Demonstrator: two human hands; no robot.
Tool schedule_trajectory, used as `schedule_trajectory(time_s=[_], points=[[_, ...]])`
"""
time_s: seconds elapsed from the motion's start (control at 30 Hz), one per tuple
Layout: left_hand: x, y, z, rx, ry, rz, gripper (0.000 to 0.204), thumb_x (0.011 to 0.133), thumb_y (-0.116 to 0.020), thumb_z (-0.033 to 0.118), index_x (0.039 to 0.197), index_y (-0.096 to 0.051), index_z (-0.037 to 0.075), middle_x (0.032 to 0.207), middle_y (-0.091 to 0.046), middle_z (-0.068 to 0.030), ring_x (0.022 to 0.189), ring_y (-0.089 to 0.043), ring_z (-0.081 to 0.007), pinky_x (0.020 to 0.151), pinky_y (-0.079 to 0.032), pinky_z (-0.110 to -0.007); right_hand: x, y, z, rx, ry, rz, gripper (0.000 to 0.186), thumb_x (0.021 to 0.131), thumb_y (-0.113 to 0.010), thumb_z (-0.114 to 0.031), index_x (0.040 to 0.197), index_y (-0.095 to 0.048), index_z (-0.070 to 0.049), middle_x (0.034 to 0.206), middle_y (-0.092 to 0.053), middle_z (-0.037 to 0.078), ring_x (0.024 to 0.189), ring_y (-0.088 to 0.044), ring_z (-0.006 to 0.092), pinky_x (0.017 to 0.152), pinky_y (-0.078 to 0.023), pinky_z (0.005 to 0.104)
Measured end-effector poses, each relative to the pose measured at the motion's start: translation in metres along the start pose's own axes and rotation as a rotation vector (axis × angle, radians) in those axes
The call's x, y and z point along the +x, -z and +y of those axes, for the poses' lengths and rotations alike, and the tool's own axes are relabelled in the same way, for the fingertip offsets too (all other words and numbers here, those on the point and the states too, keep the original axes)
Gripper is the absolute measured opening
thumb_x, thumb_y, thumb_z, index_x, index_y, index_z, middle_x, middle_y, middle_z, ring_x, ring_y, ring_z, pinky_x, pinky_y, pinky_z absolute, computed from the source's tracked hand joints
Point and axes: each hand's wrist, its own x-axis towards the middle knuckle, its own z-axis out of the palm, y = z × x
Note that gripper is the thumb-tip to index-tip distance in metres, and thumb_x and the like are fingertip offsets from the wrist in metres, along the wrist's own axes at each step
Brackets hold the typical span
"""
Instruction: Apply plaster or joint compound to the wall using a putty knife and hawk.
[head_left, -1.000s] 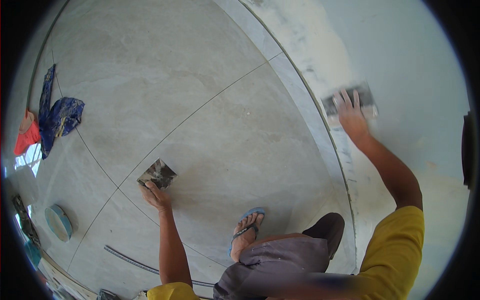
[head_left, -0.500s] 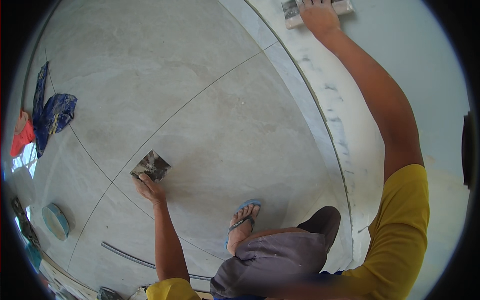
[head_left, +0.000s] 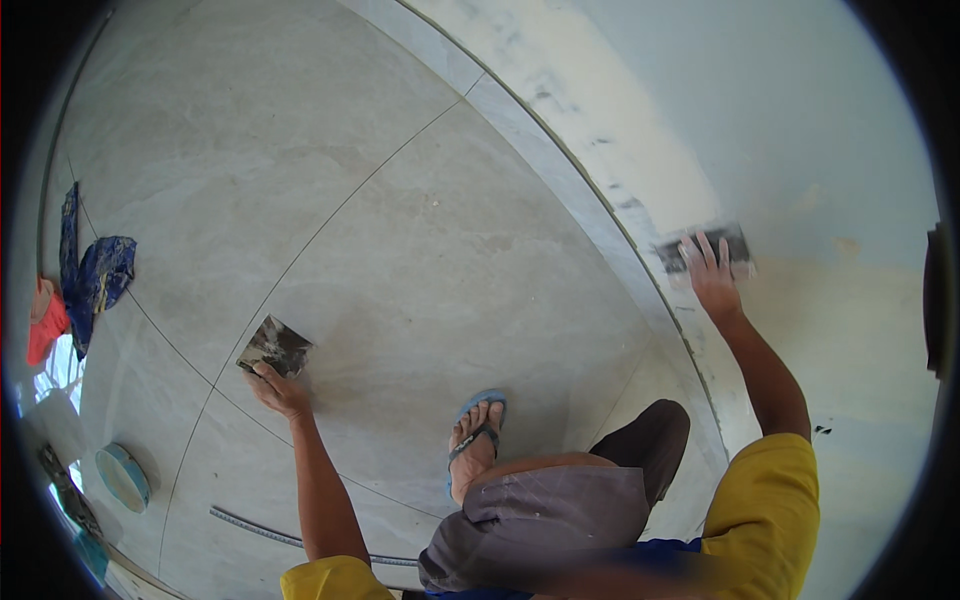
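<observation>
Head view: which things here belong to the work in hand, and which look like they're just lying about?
In use:
- dark square blade, in the left hand
- wide blade, held against the wall by the right hand

Apparently lying about:
- crumpled blue sheet
- red item
- round blue-rimmed container
- grey ribbed strip

Large grey marbled floor tiles [head_left: 410, 250] with thin dark joints spread across the view, and on them at the far left a crumpled dark-blue plastic sheet [head_left: 105, 270] lies over one joint, just beside a red-orange bag-like piece [head_left: 47, 325] near a bright patch of reflected light [head_left: 60, 375]. Nearer, a round turquoise tub-like object [head_left: 123, 478] sits on the tiles, with a slim ribbed grey length [head_left: 255, 526] lying to its right and a teal item [head_left: 92, 556], partly cut off, at the lower-left rim.
</observation>
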Motion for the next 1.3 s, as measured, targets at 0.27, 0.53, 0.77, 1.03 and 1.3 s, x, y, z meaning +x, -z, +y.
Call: schedule_trajectory(time_s=[0.27,0.53,0.77,1.03,1.3], points=[[-0.001,-0.002,0.006,-0.023,0.001,0.037,0.045,0.099,-0.04,0.033,0.107,-0.054,-0.01,0.096,-0.059,-0.0245,0.083,-0.053,-0.0378,0.074,-0.042,-0.043,0.005,0.072,0.018,0.212,-0.026,0.158,0.048,0.085,-0.05,-0.02,0.132,-0.051,-0.01,0.147,-0.036,0.006,0.139,-0.027,0.0317,0.107,-0.02,0.0691],[-0.002,-0.005,0.01,0.004,-0.01,0.007,0.045,0.099,-0.038,0.034,0.105,-0.055,-0.008,0.094,-0.059,-0.0236,0.082,-0.053,-0.0361,0.073,-0.042,-0.042,0.341,0.197,0.1,0.046,-0.205,0.535,0.041,0.092,-0.042,-0.023,0.128,-0.056,-0.009,0.137,-0.049,0.011,0.133,-0.038,0.0309,0.109,-0.017,0.067],[0.001,0.003,0.003,0.046,0.03,0.014,0.044,0.098,-0.04,0.034,0.104,-0.055,-0.007,0.093,-0.059,-0.0224,0.08,-0.053,-0.0349,0.071,-0.042,-0.042,0.361,0.221,0.085,0.147,-0.269,0.296,0.041,0.092,-0.046,-0.026,0.129,-0.055,-0.01,0.14,-0.047,0.009,0.135,-0.035,0.0309,0.107,-0.019,0.0669],[-0.002,0.002,0.003,0.056,0.015,-0.008,0.047,0.098,-0.04,0.035,0.107,-0.054,-0.009,0.093,-0.059,-0.0228,0.082,-0.053,-0.0352,0.073,-0.042,-0.042,0.183,0.078,0.002,0.095,-0.085,0.1,0.046,0.087,-0.049,-0.025,0.132,-0.053,-0.019,0.149,-0.032,0.0,0.141,-0.02,0.0294,0.106,-0.018,0.0699],[0.002,-0.002,0.003,-0.08,-0.024,0.035,0.055,0.1,-0.038,0.04,0.113,-0.053,-0.011,0.103,-0.057,-0.0271,0.088,-0.053,-0.036,0.08,-0.042,-0.043,0.029,-0.004,-0.031,0.133,-0.087,-0.071,0.054,0.087,-0.048,-0.027,0.14,-0.043,-0.022,0.155,-0.02,-0.003,0.143,-0.015,0.0273,0.108,-0.02,0.0684]])
